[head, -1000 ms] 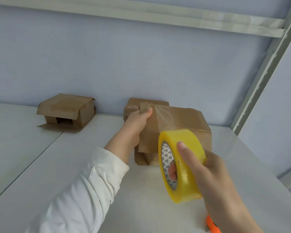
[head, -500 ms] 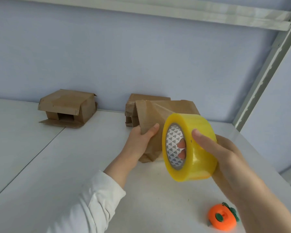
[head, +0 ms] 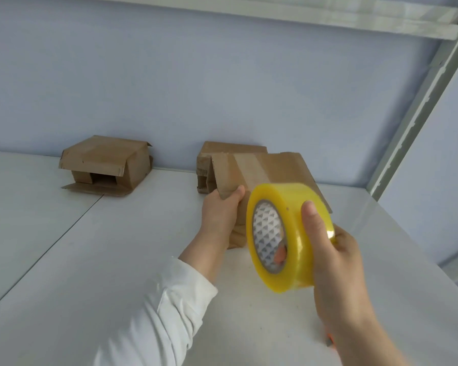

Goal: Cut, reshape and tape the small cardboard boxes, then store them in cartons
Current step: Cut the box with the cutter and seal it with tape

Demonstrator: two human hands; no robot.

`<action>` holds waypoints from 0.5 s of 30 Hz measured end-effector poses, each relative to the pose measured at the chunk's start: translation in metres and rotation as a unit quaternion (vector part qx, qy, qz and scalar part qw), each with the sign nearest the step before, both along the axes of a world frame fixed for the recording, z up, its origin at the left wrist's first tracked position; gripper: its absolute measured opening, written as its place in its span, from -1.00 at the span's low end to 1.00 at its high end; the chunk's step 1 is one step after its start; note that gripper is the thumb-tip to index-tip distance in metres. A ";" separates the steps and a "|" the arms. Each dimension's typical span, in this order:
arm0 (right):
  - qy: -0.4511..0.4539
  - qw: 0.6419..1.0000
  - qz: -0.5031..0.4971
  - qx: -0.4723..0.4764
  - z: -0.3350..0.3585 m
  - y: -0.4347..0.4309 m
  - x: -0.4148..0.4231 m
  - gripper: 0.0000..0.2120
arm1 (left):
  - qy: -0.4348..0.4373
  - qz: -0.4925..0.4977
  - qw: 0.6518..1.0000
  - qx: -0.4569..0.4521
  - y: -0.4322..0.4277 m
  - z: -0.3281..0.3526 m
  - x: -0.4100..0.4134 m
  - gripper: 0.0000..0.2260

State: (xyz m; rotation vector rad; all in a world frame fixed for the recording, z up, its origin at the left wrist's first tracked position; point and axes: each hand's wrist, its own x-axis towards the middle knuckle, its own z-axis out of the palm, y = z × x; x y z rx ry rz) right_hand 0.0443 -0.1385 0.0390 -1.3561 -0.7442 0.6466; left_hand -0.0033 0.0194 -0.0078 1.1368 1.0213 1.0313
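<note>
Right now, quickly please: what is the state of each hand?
Left hand: grips the cardboard box.
Right hand: grips the yellow tape roll.

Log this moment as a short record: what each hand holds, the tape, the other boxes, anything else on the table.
left hand: grips the near edge of the cardboard box
right hand: holds the yellow tape roll, thumb across its outer face, fingers in the core
tape strip: runs across the cardboard box toward the roll
second box: behind the cardboard box, by the wall
open box: far left, one flap flat on the white table
orange object: mostly hidden by the right wrist
</note>
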 end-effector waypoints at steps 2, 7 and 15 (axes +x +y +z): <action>0.014 0.999 -0.009 -0.035 -0.006 -0.005 -0.004 -0.56 | -0.004 0.003 1.000 -0.010 0.004 0.004 0.001 -0.79; 0.018 0.993 -0.020 -0.113 -0.020 -0.010 -0.007 -0.65 | -0.017 -0.031 0.999 -0.041 0.010 0.015 -0.001 -0.82; 0.014 0.992 -0.024 -0.124 -0.018 -0.007 -0.008 -0.66 | -0.057 -0.116 0.985 -0.110 0.012 0.017 -0.019 -0.69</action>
